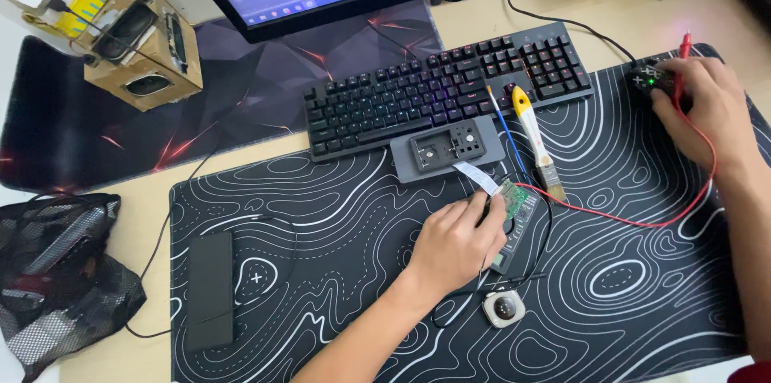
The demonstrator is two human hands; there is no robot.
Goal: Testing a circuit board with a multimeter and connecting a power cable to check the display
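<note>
1. While the left hand [456,240] presses down on the small green circuit board [514,205], its fingers lie flat over it, probably to keep it from sliding on the black patterned mat [337,270].
2. Beside the board, a red wire [634,221] runs across the mat to the right hand [707,106].
3. That hand's fingers close around a small black device [649,78] and a red probe [684,50].
4. Behind the board lie a yellow-handled brush [534,138], a grey holder [446,146] and the keyboard [450,86] on the counter [144,214].

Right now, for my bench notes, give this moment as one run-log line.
left hand: on green circuit board | right hand: holding red probe on black controller | brush: beside keyboard
</note>
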